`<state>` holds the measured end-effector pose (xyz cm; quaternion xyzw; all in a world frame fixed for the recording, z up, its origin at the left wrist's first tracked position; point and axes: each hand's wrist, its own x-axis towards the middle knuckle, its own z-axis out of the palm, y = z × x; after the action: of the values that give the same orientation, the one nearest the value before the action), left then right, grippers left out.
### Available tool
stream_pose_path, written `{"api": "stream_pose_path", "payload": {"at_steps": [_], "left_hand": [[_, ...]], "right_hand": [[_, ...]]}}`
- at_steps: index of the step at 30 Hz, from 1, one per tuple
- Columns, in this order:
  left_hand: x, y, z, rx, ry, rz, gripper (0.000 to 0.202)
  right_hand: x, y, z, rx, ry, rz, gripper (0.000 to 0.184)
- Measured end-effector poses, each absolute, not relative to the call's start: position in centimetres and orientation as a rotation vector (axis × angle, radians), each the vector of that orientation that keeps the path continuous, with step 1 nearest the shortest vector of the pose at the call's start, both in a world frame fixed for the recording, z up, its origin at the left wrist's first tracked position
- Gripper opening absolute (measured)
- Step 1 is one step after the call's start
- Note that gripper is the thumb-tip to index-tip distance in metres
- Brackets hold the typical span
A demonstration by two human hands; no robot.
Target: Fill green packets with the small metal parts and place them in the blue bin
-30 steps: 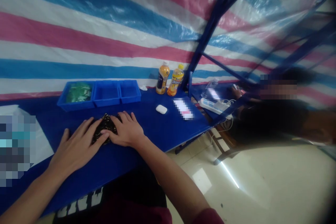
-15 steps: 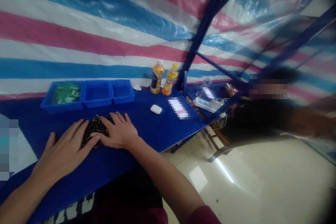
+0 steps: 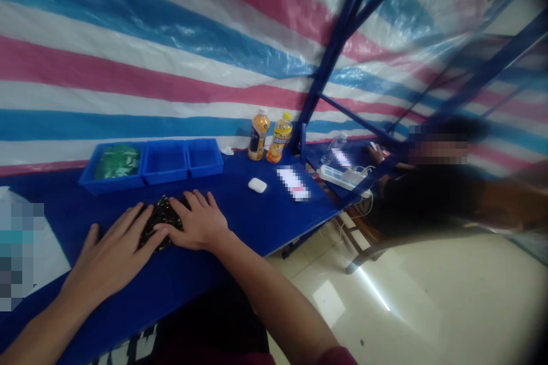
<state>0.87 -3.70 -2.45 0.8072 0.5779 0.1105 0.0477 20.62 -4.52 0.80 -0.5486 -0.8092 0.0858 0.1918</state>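
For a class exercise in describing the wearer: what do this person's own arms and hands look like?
The left hand and right hand are bare, with no gloves, ring or watch showing. The left forearm and right forearm are bare too. A maroon sleeve ends near the right elbow. The dark garment below carries white lettering.

Crinkled dark foil packet is laid on flat blue table, in front of blue plastic three-compartment tray; green plastic bag placed in tray's left compartment. Rounded white case set right of tray, two plastic juice bottles behind it, white power strip further right, beyond table edge
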Motion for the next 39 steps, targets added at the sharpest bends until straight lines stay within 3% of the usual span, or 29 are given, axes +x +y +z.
{"api": "stream_pose_path", "payload": {"at_steps": [12, 33, 39], "left_hand": [[0.9, -3.5, -2.4, 2.512, 1.797, 0.236, 0.071], [1.7, -4.7, -1.7, 2.488, 1.802, 0.402, 0.07], [1.3, -4.9, 1.1, 2.545, 1.891, 0.637, 0.053]], "right_hand": [[20.5, -4.8, 0.9, -1.552, -2.254, 0.188, 0.066], [20.6, -5.0, 1.1, -1.517, -2.251, 0.25, 0.062], [20.3, -5.0, 0.1, -1.5, -2.16, 0.211, 0.062]]}}
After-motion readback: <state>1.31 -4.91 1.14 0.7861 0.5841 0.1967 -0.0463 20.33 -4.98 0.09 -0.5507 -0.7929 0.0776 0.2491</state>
